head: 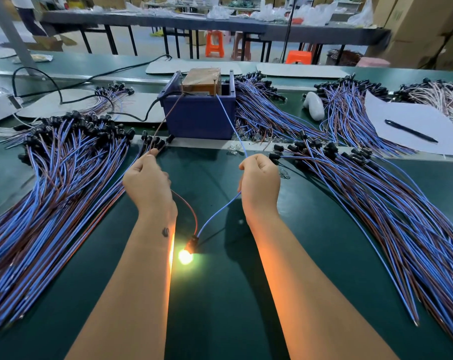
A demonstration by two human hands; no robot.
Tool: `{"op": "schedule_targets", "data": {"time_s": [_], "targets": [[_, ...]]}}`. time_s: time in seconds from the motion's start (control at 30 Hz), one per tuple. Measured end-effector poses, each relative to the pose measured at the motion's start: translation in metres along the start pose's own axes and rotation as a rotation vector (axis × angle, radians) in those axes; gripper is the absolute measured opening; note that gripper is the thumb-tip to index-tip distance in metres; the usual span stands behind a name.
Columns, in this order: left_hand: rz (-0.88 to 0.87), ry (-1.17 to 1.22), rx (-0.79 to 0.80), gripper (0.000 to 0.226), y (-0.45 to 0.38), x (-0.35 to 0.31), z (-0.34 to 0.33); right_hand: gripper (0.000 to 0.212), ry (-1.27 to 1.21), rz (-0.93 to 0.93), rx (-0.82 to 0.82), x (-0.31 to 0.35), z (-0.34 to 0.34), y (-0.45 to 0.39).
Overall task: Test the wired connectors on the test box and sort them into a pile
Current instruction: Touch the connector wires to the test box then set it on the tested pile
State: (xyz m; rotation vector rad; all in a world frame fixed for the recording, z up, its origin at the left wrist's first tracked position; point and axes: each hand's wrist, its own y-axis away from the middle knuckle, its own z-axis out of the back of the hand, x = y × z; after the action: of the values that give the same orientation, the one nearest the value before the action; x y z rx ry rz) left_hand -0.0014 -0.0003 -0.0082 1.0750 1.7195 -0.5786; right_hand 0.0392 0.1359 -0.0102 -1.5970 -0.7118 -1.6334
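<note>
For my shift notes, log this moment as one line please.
step: testing | left hand: red lead | right hand: blue lead | bulb: lit | test box: behind hands

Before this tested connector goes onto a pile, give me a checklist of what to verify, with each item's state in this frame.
1. Bulb lit: ok, it glows between the forearms.
2. Left hand holds the red wire against the brown lead from the test box: grip ok, contact point cannot tell.
3. Right hand holds the blue wire with the blue lead: grip ok, contact cannot tell.
4. Socket intact: cannot tell, glare.
5. Piles kept apart: ok, left pile and right pile flank bare belt.
</note>
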Motion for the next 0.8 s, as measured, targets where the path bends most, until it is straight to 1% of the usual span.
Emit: {"op": "schedule_targets", "data": {"time_s": [0.57, 0.63, 0.7, 0.8], "targets": [[-0.021, -0.039, 0.002, 0.028, -0.001, 0.001, 0.004, 0.015, -0.006, 0.013, 0.005, -0.001, 0.0, 0.0], [-0.011, -0.087, 0.072, 0.027, -0.002, 0.001, 0.003, 0.016, -0.008, 0.037, 0.01, -0.002, -0.001, 0.0], [-0.001, -0.186, 0.229, 0.027, 0.001, 0.0, 0.001, 0.018, 0.0, 0.086, 0.043, -0.002, -0.003, 0.002], [0.018, -0.311, 0.494, 0.022, 0.011, 0.003, -0.004, 0.016, 0.035, 0.203, 0.143, -0.002, -0.008, 0.006]]}}
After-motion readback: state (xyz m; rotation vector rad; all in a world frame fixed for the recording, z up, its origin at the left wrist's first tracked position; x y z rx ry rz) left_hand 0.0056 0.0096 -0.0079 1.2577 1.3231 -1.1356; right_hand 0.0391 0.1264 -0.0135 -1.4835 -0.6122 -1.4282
